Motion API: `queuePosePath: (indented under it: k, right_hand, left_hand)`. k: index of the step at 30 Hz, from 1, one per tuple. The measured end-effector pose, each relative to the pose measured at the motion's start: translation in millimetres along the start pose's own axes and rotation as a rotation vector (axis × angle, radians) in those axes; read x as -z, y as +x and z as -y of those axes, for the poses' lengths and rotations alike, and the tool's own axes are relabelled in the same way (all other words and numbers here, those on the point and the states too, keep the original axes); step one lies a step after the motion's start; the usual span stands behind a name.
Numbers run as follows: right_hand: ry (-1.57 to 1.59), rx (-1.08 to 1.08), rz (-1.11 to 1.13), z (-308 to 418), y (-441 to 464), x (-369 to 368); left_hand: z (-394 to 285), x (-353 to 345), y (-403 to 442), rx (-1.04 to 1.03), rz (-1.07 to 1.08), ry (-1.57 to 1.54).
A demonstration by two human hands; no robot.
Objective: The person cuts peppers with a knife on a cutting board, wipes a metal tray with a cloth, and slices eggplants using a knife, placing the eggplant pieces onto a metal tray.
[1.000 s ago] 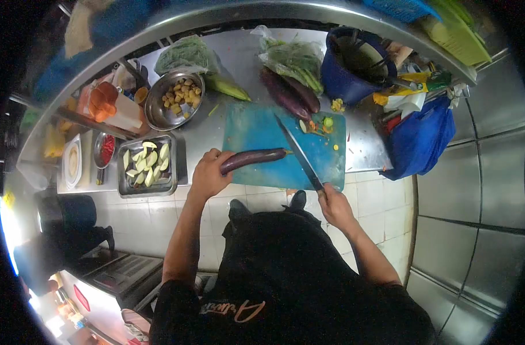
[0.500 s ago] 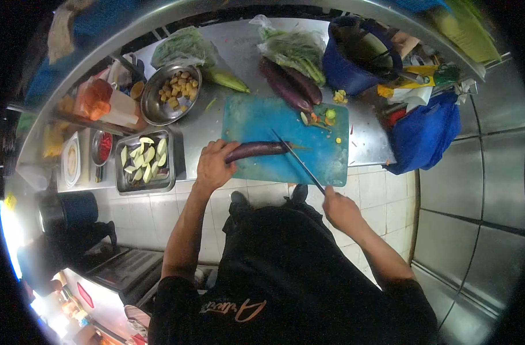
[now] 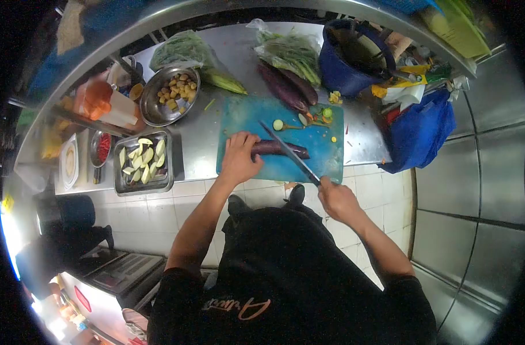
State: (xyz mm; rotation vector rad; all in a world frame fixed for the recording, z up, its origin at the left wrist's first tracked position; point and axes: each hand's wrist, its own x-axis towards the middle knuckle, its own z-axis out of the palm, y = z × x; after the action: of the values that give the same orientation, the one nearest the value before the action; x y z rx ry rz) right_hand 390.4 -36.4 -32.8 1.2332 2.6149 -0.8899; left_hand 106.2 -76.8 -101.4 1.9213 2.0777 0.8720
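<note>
A dark purple eggplant (image 3: 266,148) lies across the blue cutting board (image 3: 245,112), its stem end gone. My left hand (image 3: 241,159) is wrapped over its left part and hides that end. In my right hand (image 3: 337,199) is the handle of a long knife (image 3: 297,159), whose blade crosses over the eggplant towards its right end. The cut stem cap (image 3: 278,125) rests on the board just beyond the blade. More trimmings (image 3: 326,115) and two whole eggplants (image 3: 282,89) are at the board's back right.
A metal tray of cut pieces (image 3: 169,178), a bowl of cubes (image 3: 150,115) and a small red-filled pan (image 3: 104,148) stand left. Bagged greens (image 3: 288,52) and a blue bucket (image 3: 337,75) are behind. A blue bag (image 3: 420,135) hangs right. A person's dark legs show lower left.
The eggplant's stem cap has come off and moved to the back of the board. My left hand and the eggplant have shifted right, and the knife now crosses the eggplant's body.
</note>
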Motion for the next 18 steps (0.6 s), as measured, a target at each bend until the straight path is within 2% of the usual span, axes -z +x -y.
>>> queuePosePath:
  k: [8,13,16,18]
  right_hand:
    - [-0.116,-0.052,0.192,18,-17,14]
    - [-0.020,-0.009,0.088,6,59,-54]
    - [0.109,0.016,0.058,8,90,-63]
    - [0.155,0.049,0.020,1,85,-56]
  left_hand:
    - [-1,-4,5,-0.041,0.011,0.008]
    - [1,-2,3,-0.122,0.045,0.033]
    - [9,1,-9,-0.301,0.125,0.036]
    - [19,2,-9,-0.233,0.086,0.086]
